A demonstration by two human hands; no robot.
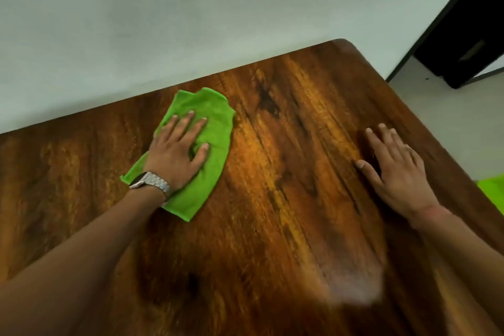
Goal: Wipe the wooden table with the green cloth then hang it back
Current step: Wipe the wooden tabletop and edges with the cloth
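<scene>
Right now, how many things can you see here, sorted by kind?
Hands: 2, the left hand pressing the cloth, the right hand flat on the table
Green cloth: 1
Wooden table: 1
Wristwatch: 1
Total: 5

both forearms are bare right up to the near edge of view, with no sleeve showing on either. the left hand [177, 150] has a silver metal link-band watch [149, 182] strapped at the wrist. the right hand [395, 169] wears nothing, no ring or band. fingers [374, 139] on both look short-nailed and unadorned.
</scene>
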